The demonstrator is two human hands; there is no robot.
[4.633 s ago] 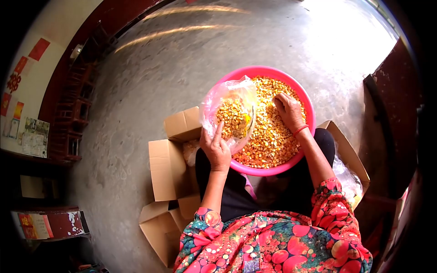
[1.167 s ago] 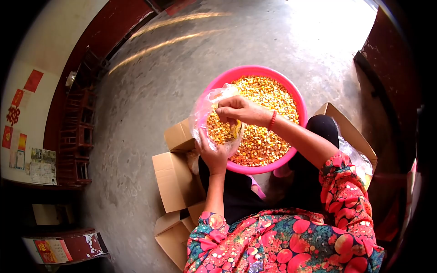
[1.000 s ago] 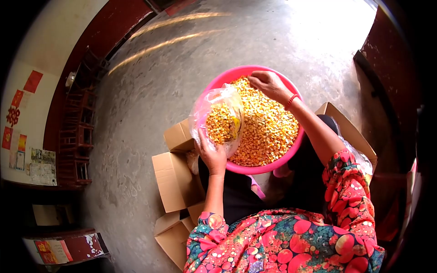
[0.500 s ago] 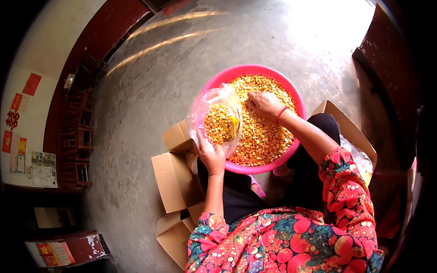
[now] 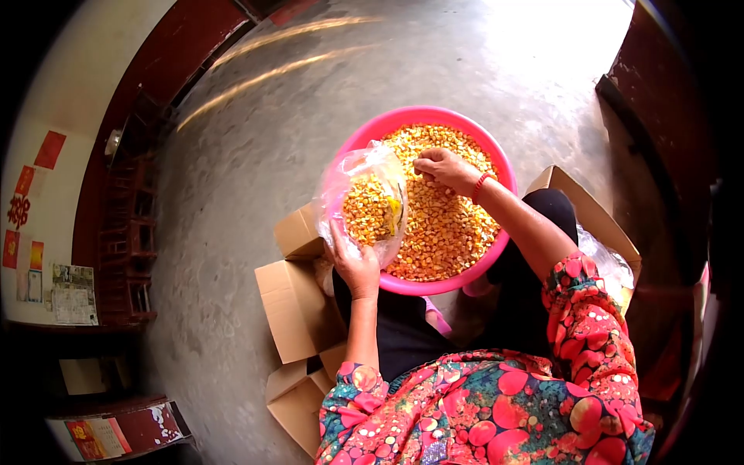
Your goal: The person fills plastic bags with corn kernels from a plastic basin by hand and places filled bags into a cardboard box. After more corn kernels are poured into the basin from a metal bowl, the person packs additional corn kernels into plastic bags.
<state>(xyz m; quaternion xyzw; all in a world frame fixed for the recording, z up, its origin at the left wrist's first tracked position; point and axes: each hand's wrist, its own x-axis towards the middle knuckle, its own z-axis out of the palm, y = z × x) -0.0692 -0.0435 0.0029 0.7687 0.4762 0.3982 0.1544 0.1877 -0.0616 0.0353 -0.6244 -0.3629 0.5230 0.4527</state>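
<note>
A pink basin (image 5: 502, 159) full of yellow corn kernels (image 5: 446, 236) rests at my lap. Over its left side lies a clear plastic bag (image 5: 332, 190), its mouth spread and kernels inside. My left hand (image 5: 356, 262) grips the bag at its lower left edge. Above the kernels, right of the bag, my right hand (image 5: 447, 170) has its fingertips pinched together; whatever is between them is too small to make out. A red bracelet circles the right wrist.
Open cardboard boxes (image 5: 298, 306) stand left of my legs. At my right, another carton (image 5: 585, 203) holds plastic bags (image 5: 604, 263). Wooden stools (image 5: 130, 240) line the left wall, and a dark red door panel (image 5: 659, 85) is at the right.
My right hand went from the bag's opening to the basin's far side, then down into the kernels, and is now slightly higher and closer to the bag. My left hand still holds the bag.
</note>
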